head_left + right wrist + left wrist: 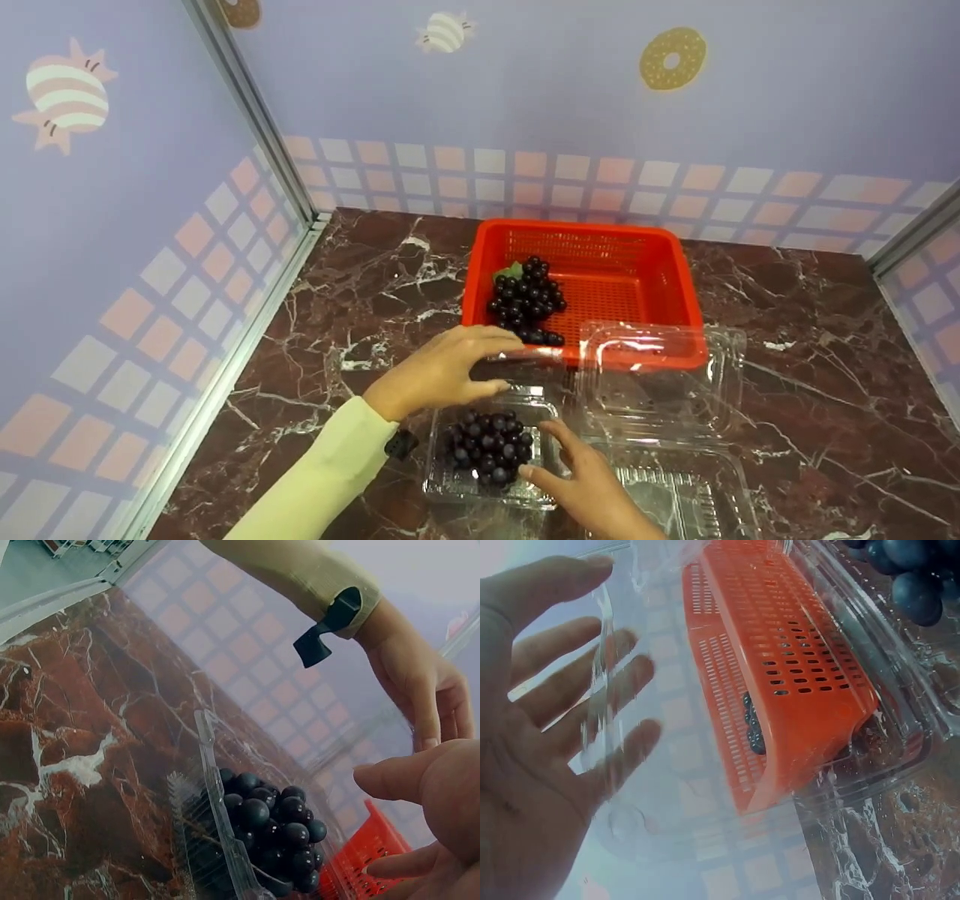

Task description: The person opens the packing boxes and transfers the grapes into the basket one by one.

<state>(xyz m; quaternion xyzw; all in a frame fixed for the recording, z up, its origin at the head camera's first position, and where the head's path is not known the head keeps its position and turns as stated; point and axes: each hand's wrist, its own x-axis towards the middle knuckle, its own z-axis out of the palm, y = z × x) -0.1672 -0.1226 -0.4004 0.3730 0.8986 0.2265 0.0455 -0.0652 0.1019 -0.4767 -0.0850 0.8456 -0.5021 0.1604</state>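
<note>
A bunch of dark grapes (pixel 491 450) lies in a clear plastic clamshell box (pixel 450 493), whose hinged lid stands raised at the back. My left hand (pixel 448 366) is at that lid (pixel 656 810), its fingers spread and extended across the lid's edge in the left wrist view. To the right of the box is my right hand (pixel 589 480), with thumb and index finger apart beside the grapes. In the right wrist view, its thumb (pixel 397 772) points past the box and the hand holds nothing.
Behind the box stands a red plastic basket (pixel 686 300) with another dark grape bunch (pixel 525 296) and a green leaf in it. A second clear box (pixel 675 480) sits open at the right, its raised lid (pixel 652 390) overlapping the basket. Patterned panels enclose the marbled tabletop (pixel 300 375).
</note>
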